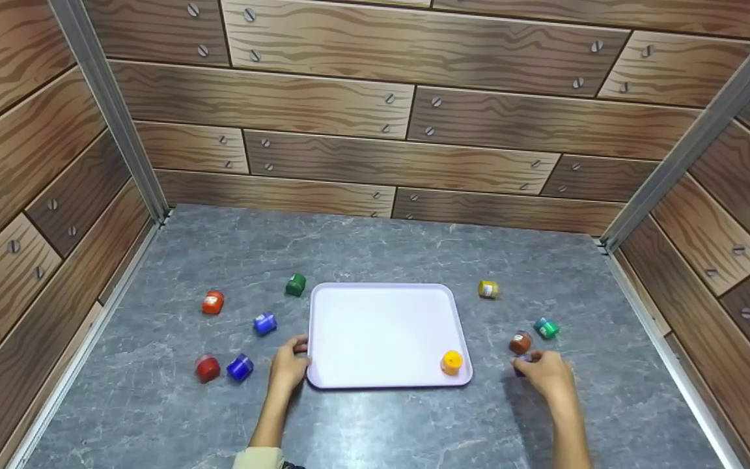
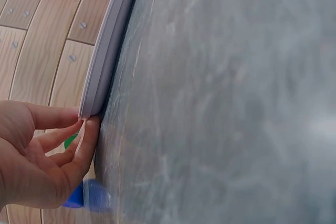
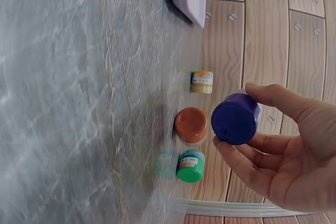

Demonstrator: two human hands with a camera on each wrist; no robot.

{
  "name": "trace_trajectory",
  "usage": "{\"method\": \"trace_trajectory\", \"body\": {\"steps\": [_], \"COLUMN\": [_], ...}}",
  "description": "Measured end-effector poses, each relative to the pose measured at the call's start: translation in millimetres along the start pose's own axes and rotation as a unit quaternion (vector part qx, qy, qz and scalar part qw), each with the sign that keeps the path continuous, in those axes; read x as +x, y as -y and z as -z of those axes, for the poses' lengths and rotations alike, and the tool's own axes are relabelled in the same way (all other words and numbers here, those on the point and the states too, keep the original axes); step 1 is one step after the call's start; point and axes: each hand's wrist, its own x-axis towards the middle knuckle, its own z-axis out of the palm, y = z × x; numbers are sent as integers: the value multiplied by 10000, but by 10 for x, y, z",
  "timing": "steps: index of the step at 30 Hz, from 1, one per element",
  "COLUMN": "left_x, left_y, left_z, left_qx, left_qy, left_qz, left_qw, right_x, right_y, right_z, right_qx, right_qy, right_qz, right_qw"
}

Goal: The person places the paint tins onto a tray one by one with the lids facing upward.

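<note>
A white tray (image 1: 381,332) with a pale lilac rim lies on the grey tabletop, and one orange-yellow paint jar (image 1: 452,362) stands in its near right corner. At the tray's left edge, my left hand (image 1: 289,366) pinches the rim; in the left wrist view the thumb and fingers meet at its corner. My right hand (image 1: 547,374) holds a small purple paint jar (image 3: 235,119) between thumb and fingers, right of the tray. In the right wrist view that jar appears raised off the table. Close beyond it are a brown jar (image 1: 520,342) and a green jar (image 1: 546,327).
A yellow jar (image 1: 488,289) lies beyond the tray's right side. Left of the tray are a dark green jar (image 1: 295,284), an orange-red jar (image 1: 213,302), a red jar (image 1: 207,368) and two blue jars (image 1: 265,324). Wood-patterned walls (image 1: 323,104) enclose the table.
</note>
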Motion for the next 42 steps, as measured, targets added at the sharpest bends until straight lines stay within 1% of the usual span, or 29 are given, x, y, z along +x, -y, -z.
{"method": "trace_trajectory", "body": {"steps": [6,12,17,24,33,40,42], "left_x": [1,2,0,4,10,-1,-4], "left_y": [0,-9,-19,-20,2,-10,-14], "left_z": [-1,3,6,9,-7,0,3], "left_qx": [7,63,75,-34,-23,-2,-7], "left_qy": [-40,-74,-62,-18,-19,-62,-44], "left_qz": [-23,-3,42,135,55,162,131], "left_qw": [10000,10000,9999,9999,10000,9998,9999], "right_x": [-1,2,-8,-25,-41,-42,-44], "right_y": [63,133,203,290,388,469,492], "right_z": [-60,-123,-174,-245,-370,-474,-499], "right_qx": [139,124,216,455,560,699,751], "right_qy": [-201,-320,-308,-312,-417,-420,-404], "right_qz": [221,457,486,703,865,1077,1092], "right_qw": [9995,9984,9981,9960,9938,9908,9904]}}
